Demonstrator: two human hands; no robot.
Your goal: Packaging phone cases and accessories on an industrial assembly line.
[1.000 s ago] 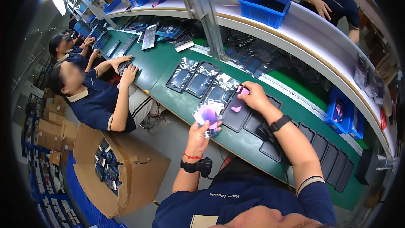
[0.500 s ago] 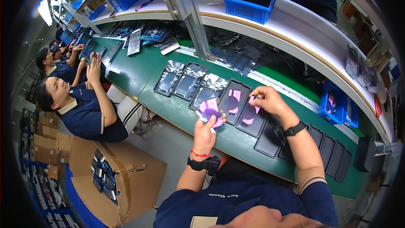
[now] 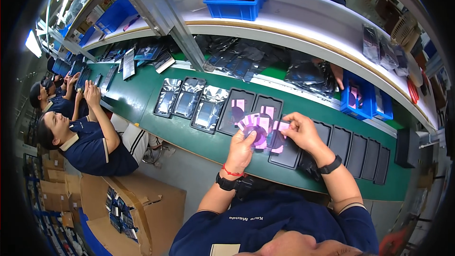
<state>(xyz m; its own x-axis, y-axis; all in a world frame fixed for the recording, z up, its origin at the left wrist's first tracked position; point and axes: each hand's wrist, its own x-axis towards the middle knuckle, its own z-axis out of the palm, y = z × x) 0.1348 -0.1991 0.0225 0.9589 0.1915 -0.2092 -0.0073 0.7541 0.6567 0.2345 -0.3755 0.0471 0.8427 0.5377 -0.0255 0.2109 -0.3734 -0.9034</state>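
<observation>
My left hand (image 3: 240, 152) grips a fanned stack of pink and purple film stickers (image 3: 256, 135) over the front of the bench. Close by, my right hand (image 3: 305, 135) pinches a single pink film sticker (image 3: 279, 137) at the stack's right side. Behind them lie two black trays, each with a pink film sticker on it: the left tray's sticker (image 3: 238, 109) and the right tray's sticker (image 3: 268, 114). A black tray (image 3: 286, 159) lies partly hidden beneath my right hand.
Trays with silver pouches (image 3: 210, 110) stand to the left; more black trays (image 3: 340, 147) run right. Blue bins (image 3: 355, 95) sit at the back right, beside a person's hand (image 3: 337, 76). A white shelf (image 3: 303, 16) overhangs the bench. A co-worker (image 3: 85, 144) sits at left.
My right hand has let go of a sticker, which now lies on a tray, and has come to the stack, pinching another. The view has shifted; a person's hand now shows near the blue bins.
</observation>
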